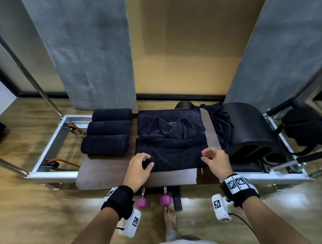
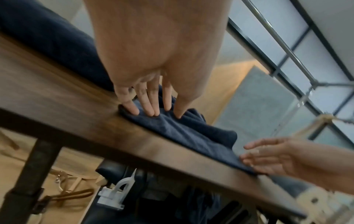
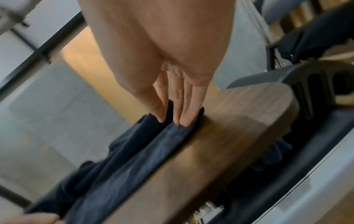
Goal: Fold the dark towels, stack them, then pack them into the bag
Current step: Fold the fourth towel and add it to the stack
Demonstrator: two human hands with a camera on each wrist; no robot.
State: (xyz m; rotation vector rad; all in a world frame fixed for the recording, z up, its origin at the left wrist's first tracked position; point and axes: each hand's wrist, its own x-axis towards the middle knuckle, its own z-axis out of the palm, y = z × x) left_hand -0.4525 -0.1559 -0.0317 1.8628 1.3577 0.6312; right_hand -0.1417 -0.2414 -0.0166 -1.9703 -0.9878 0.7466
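- Dark towel (image 1: pixel 171 147): navy terry cloth, soft and rumpled, lay spread on the wooden board (image 1: pixel 107 176), its far half bunched into loose ridges and its near half flatter.
- Left hand (image 1: pixel 139 168): the fingertips (image 2: pixel 151 111) rested on the near-left corner of the dark towel; in the head view thumb and fingers curled round that corner in a pinch.
- Right hand (image 1: pixel 215 161): the fingers (image 3: pixel 186 119) were at the near-right corner of the towel, thumb and fingers closing on the cloth edge.
- Rolled towels (image 1: pixel 107 133): three plump, ribbed cylinders of the same navy cloth lay side by side at the board's left end, just beside the spread towel.
- Wooden board: a smooth, brown, grain-patterned slab with rounded corners; a bare strip ran between the towel's near edge and the board's front edge.
- Metal frame (image 1: pixel 49 146): bright, square-section rails enclosed open floor to the left of the board.
- Black padded arc (image 1: pixel 250 132): a smooth curved cushion with slotted sides stood just right of the board, with more dark cloth (image 1: pixel 220 122) heaped between the two.
- Black bag (image 1: pixel 306 129): lay on the frame at far right, well apart from both hands.
- Pink dumbbells (image 1: pixel 154 200): two hexagonal ends sat on the floor by the board's front.
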